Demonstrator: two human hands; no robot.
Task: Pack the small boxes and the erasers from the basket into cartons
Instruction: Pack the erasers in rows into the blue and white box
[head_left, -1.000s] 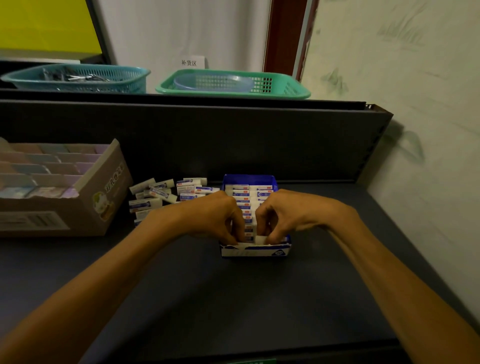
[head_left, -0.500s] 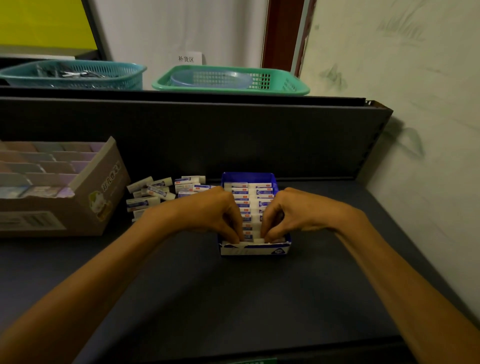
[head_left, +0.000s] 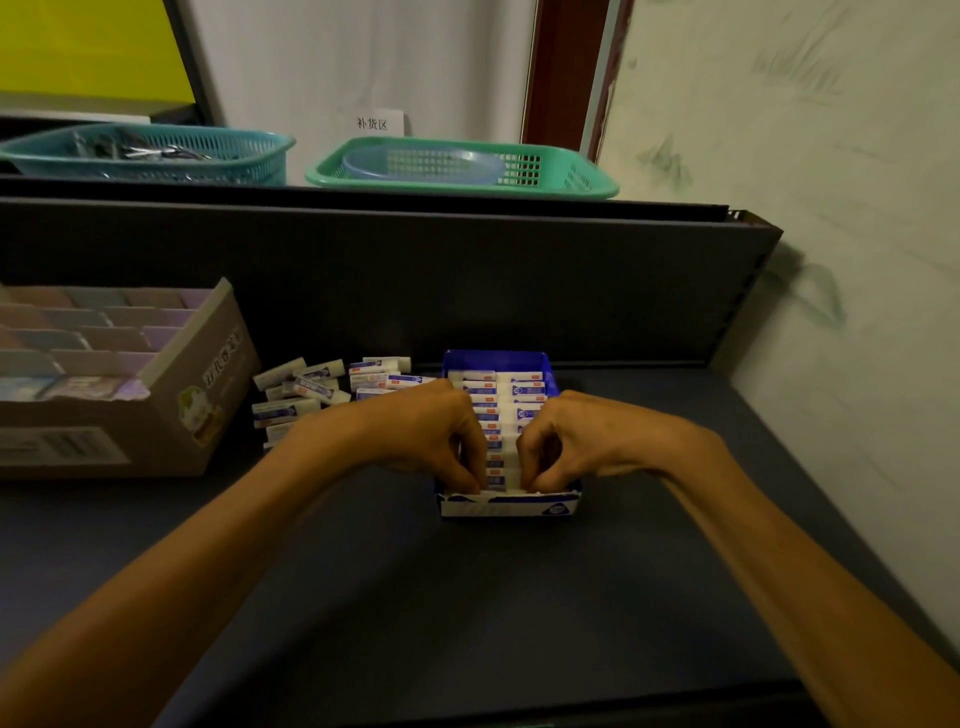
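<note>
Two hands worked at the near end of the blue eraser carton, which sat on the dark surface at about the centre of view. The left hand and the right hand faced each other across the carton's near wall, fingers curled down into the last gap of the rows; they seemed to pinch an eraser there, though the piece itself was mostly hidden behind the knuckles. Holding from both sides likely kept the eraser square while it was pressed down level with its neighbours.

Inside the carton, the packed erasers stood on edge in two tight rows running toward twelve o'clock, which explains why the final slot needed such a careful squeeze. At ten o'clock of the carton lay a heap of loose erasers, touching one another and close to the left wrist, within easy reach for the next pick.

Farther out at nine o'clock stood a brown cardboard carton already filled with small boxes in rows. On the shelf at twelve o'clock sat a green basket, and a teal basket at eleven.
</note>
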